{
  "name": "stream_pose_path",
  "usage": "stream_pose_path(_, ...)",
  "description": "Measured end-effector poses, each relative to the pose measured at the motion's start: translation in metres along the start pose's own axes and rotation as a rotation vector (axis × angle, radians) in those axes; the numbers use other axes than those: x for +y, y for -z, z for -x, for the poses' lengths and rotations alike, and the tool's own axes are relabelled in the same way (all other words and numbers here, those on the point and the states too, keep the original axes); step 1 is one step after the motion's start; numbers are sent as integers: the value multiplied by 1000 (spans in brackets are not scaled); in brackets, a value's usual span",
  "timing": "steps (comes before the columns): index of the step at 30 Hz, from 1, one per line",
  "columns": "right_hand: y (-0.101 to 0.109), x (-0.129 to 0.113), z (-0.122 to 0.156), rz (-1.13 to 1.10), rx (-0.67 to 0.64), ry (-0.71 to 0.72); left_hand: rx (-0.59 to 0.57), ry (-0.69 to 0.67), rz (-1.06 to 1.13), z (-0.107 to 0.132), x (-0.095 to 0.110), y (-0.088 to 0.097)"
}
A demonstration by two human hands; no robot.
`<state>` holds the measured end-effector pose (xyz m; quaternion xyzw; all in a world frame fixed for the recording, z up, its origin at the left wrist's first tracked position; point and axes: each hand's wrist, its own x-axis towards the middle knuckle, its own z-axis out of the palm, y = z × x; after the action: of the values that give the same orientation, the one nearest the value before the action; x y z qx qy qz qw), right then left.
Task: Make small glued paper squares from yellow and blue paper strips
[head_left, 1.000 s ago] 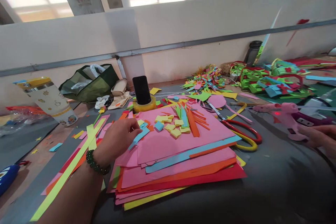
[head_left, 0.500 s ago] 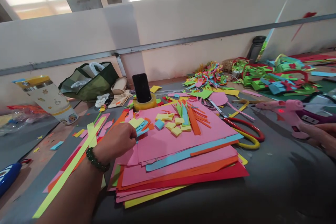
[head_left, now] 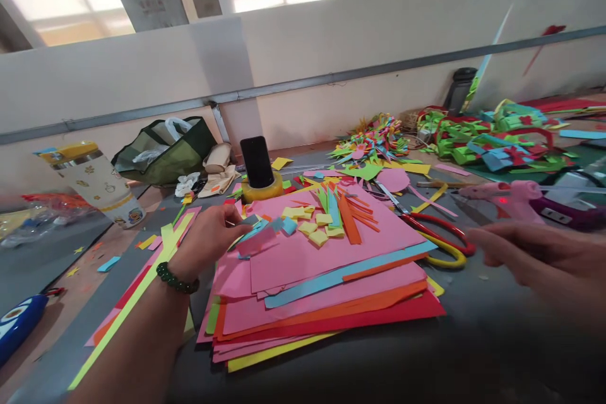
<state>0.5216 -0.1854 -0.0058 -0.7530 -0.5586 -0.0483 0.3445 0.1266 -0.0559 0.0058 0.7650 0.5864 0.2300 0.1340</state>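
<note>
My left hand (head_left: 208, 241), a dark bead bracelet on its wrist, pinches a small pink paper piece (head_left: 258, 241) at the left edge of a stack of coloured paper sheets (head_left: 322, 290). Small yellow paper squares (head_left: 312, 227) and thin orange, green and blue strips (head_left: 343, 211) lie on the top pink sheet. My right hand (head_left: 534, 260) hovers with fingers spread and nothing in it, just right of the red-and-yellow scissors (head_left: 442, 245). A pink glue gun (head_left: 514, 197) lies beyond it.
A phone (head_left: 256, 161) stands in a yellow tape roll (head_left: 261, 190) behind the stack. A white tumbler (head_left: 97, 183) and a green bag (head_left: 165, 150) are at the back left. Finished paper crafts (head_left: 492, 139) fill the back right. Long strips (head_left: 142, 278) lie left of the stack.
My left hand has lifted a pink paper piece off the stack's left edge. My right hand has left the glue gun and swung leftward toward the scissors.
</note>
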Motion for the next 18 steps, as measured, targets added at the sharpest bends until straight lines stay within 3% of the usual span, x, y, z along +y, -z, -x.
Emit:
stream_pose_path(3, -2, -40, 2, -124, -83, 34, -72, 31, 139, -2, -2, 2)
stream_pose_path(6, -3, -55, 2, -165, -128, 58, -231, 174, 591, -5, -8, 7)
stream_pose_path(9, -7, -47, 2, -147, -138, 36, -368, 325, 981, -10, -15, 13)
stream_pose_path(12, -11, -29, 3, -62, -148, -45, -467, 377, 1190, -13, -20, 16)
stream_pose_path(15, -12, -17, 7, 2, -207, -142, -516, 362, 1265, -13, -19, 15)
stream_pose_path(18, -9, -10, 9, -19, -226, -129, -500, 294, 1229, -12, -16, 12)
